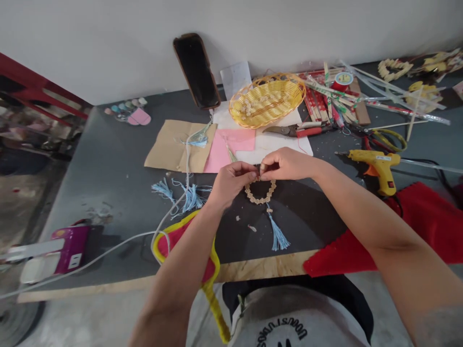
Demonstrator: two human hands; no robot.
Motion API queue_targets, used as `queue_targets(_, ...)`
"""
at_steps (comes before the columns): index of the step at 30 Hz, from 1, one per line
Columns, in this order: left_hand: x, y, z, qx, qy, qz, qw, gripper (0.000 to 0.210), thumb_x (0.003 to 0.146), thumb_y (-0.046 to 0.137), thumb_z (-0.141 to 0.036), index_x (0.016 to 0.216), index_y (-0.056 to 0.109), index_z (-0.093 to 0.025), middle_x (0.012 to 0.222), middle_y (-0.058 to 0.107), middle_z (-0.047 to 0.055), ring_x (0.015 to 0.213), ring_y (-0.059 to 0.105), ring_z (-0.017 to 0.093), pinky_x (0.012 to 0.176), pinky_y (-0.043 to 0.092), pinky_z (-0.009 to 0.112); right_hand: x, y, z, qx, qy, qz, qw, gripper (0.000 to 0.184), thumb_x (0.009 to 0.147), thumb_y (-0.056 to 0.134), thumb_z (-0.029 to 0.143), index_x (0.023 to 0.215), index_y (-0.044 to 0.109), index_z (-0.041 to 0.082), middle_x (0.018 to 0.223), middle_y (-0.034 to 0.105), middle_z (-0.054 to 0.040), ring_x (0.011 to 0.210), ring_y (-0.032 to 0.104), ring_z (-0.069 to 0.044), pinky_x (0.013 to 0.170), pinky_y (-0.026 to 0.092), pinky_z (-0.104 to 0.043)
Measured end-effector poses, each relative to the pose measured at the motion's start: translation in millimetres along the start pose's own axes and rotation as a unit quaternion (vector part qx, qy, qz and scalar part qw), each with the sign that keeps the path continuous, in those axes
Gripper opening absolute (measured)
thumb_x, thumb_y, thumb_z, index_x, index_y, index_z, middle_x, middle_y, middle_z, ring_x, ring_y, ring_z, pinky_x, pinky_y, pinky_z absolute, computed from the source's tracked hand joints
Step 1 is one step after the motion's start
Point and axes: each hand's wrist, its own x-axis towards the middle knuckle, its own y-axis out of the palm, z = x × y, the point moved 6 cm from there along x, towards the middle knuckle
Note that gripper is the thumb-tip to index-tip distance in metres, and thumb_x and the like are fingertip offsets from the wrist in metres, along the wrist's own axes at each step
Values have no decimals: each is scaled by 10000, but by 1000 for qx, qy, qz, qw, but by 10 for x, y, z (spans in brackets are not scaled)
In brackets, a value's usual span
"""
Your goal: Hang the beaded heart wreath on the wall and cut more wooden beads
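Observation:
A ring-shaped beaded bracelet (261,199) of small tan pieces lies on the dark tabletop. From its lower edge hangs a light blue tassel (278,235). My left hand (237,179) pinches the top left of the bracelet, its fingers closed. Close beside it, my right hand (285,164) is pinched at the top right of the loop, thumb against forefinger. The fingertips of both hands almost meet and hide the bracelet's upper part. Left of my left hand lie several loose blue tassels (193,198).
A yellow wicker basket (275,103) with small pale pieces stands behind my hands. Pruning shears (304,130) and a yellow glue gun (376,166) lie to the right, near red felt (415,226). A phone (197,72) leans on the wall. A white cable (159,231) crosses the left side.

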Motion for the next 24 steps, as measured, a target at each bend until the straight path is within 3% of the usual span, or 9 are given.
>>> queue_targets(2, -2, 7, -17, 19, 26, 5, 999, 233, 653, 764, -328, 792, 687, -157, 721, 693, 17, 603, 583, 111, 547, 438, 221, 4, 8, -15, -2, 3, 0, 1000, 205, 805, 624, 365, 789, 704, 176, 679, 643, 17, 597, 509, -98, 588, 314, -241)
queue_targets(7, -21, 18, -68, 86, 91, -10, 992, 192, 695, 723, -308, 817, 692, -163, 794, 711, 24, 701, 627, 138, 659, 491, 251, 46, 19, -72, -1, 26, -57, 998, 159, 761, 614, 204, 886, 706, 168, 763, 670, -4, 654, 538, -109, 619, 337, -239)
queue_targets(18, -70, 23, -136, 201, 146, -56, 967, 124, 783, 637, -240, 869, 703, -179, 832, 719, 8, 673, 615, 116, 637, 474, 228, 81, 71, -100, -16, 78, -73, 994, 108, 754, 649, 223, 812, 705, 151, 669, 636, -1, 616, 533, -109, 594, 321, -248)
queue_targets(24, -82, 22, -176, 305, 211, -65, 926, 187, 836, 580, -203, 977, 702, -190, 923, 727, 21, 698, 614, 119, 657, 465, 234, 85, 95, -106, -38, 76, -76, 994, 88, 747, 635, 219, 769, 682, 147, 653, 619, -2, 608, 507, -106, 596, 303, -252)
